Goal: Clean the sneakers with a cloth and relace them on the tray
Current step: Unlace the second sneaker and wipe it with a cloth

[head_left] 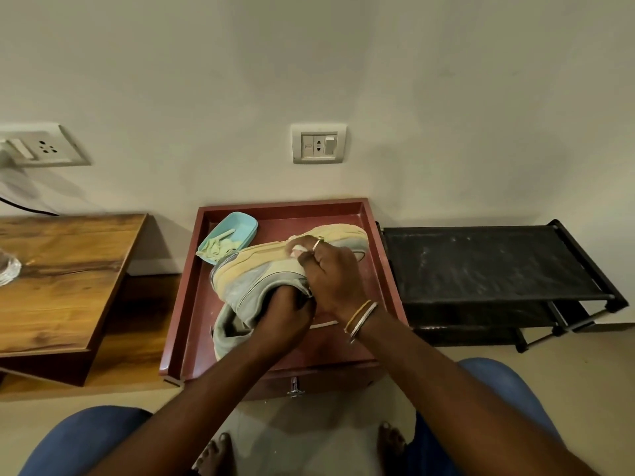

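A: We log the tray first: it likely catches dirt, so the sneaker sits over it, tipped sideways toward us
B: Agreed. Our left hand grips the collar as a brace; our right hand pinches the cloth against the upper
A: The blue dish at the tray's far corner holds the laces, clear of the wiping, we judge

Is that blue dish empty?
No, the blue dish on the tray holds pale laces.
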